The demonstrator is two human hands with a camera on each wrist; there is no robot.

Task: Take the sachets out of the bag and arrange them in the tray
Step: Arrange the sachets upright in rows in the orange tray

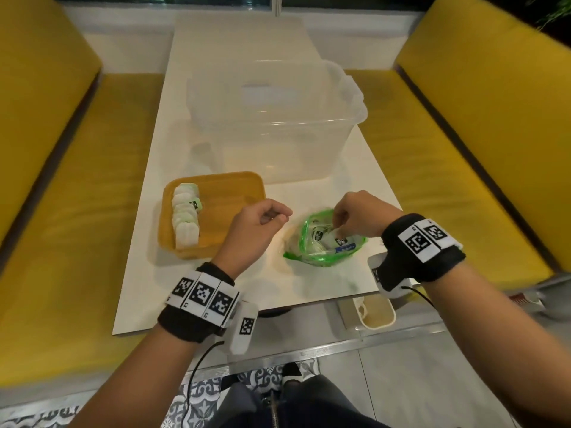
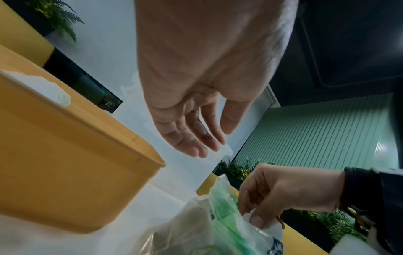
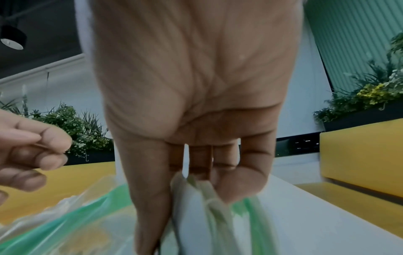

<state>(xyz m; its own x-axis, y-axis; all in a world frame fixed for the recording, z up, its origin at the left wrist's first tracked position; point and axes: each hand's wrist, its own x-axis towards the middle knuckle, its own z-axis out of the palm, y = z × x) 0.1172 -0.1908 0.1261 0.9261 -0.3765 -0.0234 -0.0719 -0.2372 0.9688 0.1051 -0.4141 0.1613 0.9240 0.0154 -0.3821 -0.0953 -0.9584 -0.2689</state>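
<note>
Progress: partway through, by my judgement; some sachets are already arranged and more wait inside the bag.
Tray: a yellow tray point(image 1: 216, 180) sits on the white table point(image 1: 309, 285), off to the left of the grasping hand, beyond the idle hand.
Done so far: a row of white sachets point(image 1: 184, 216) stands on edge along the tray's far-left side; most of the tray floor is bare.
Bag: a clear bag with a green zip edge point(image 1: 324, 239) lies on the table directly under the grasping hand, its mouth open upward.
Right hand point(image 1: 361, 216): reaching down into the bag's mouth, thumb and fingers point(image 3: 240, 182) pinched on a white and pale-green sachet point(image 3: 196, 207) that sits partly inside the bag.
Left hand point(image 1: 256, 230): hovering between tray and bag, just left of the grip, fingers loosely curled, holding nothing and not touching the bag.
Left to do: lift out the pinched sachet, carry it leftward to the tray beside the row, then repeat for the several sachets visible in the bag; their exact count cannot be told.
Other things: a large clear plastic tub point(image 1: 275, 118) stands empty-looking behind the grip, further across the table.
</note>
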